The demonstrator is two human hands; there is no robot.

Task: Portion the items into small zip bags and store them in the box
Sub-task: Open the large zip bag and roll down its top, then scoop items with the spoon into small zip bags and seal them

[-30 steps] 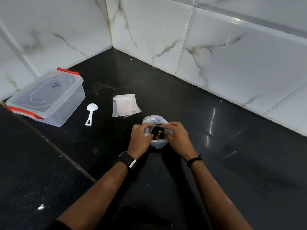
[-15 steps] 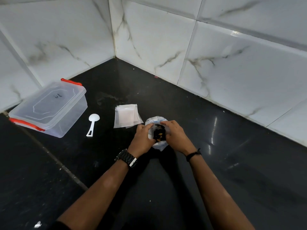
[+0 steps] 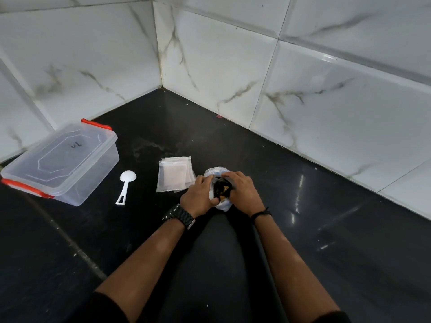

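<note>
A white plastic bag (image 3: 216, 171) of dark and tan pieces (image 3: 221, 189) stands on the black counter. My left hand (image 3: 200, 197) grips its left rim and my right hand (image 3: 242, 192) grips its right rim, holding the mouth apart. A stack of small clear zip bags (image 3: 173, 176) lies just left of the bag. A white scoop (image 3: 126, 185) lies further left. The clear box with a lid and red latches (image 3: 60, 163) sits at the far left, lid on.
White marble-look tiled walls (image 3: 233, 66) meet in a corner behind the counter (image 3: 303, 241). A seam runs diagonally across the counter at the lower left. A watch is on my left wrist and a black band on my right.
The camera tilted up, so everything sits lower in view. Both hands stay on the bag's rim with only small finger shifts.
</note>
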